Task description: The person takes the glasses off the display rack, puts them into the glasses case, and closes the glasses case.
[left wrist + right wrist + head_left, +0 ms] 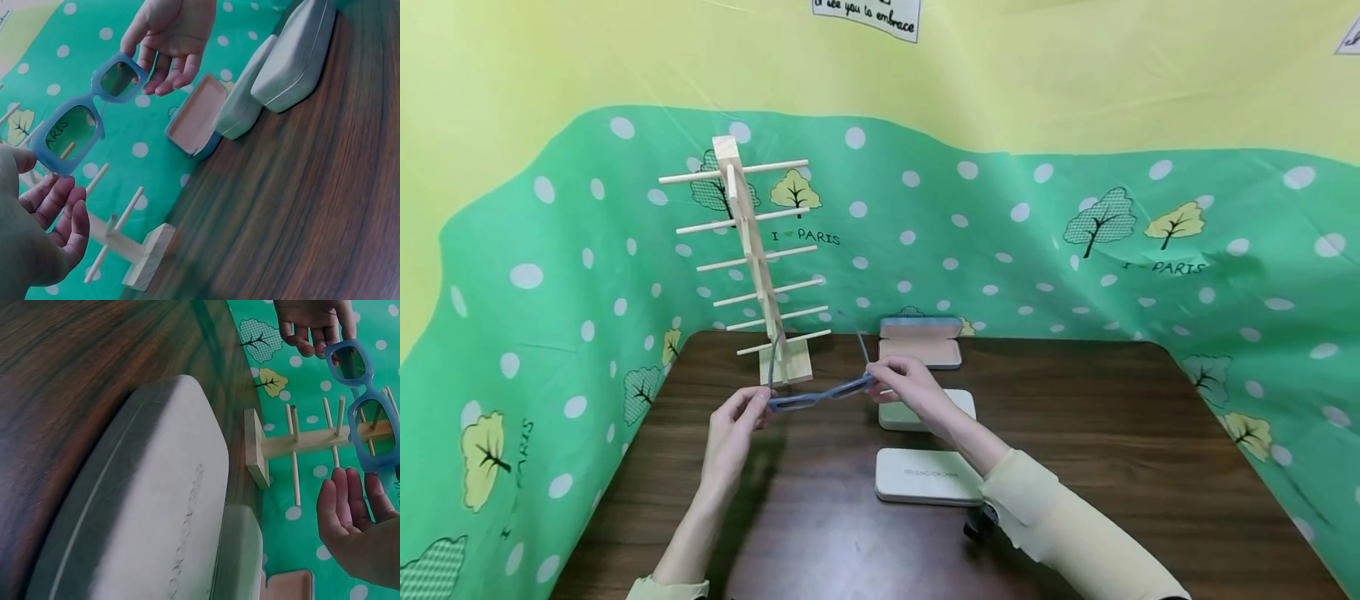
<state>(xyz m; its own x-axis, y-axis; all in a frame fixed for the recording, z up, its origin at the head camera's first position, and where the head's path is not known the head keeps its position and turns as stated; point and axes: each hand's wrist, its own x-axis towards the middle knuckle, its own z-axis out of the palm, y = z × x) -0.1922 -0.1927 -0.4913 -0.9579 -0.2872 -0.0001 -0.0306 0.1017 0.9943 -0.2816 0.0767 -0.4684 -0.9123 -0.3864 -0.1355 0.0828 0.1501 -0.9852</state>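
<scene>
Between both hands is a pair of blue-framed sunglasses (820, 395), held above the table with the temples unfolded and pointing toward the back. My left hand (735, 429) pinches one end of the frame between thumb and fingers. At the other end, my right hand (913, 385) pinches the frame near its hinge. In the left wrist view the tinted lenses of the sunglasses (69, 134) show clearly. Just behind them stands a wooden rack (751, 242) with several rows of thin pegs; no glasses hang on it.
An open blue glasses case (920, 354) with a pink lining lies at the back. In front of it are a closed pale green case (958, 406) and a closed white case (928, 477), partly behind the right arm. A patterned curtain (1000, 225) borders the table (1112, 433).
</scene>
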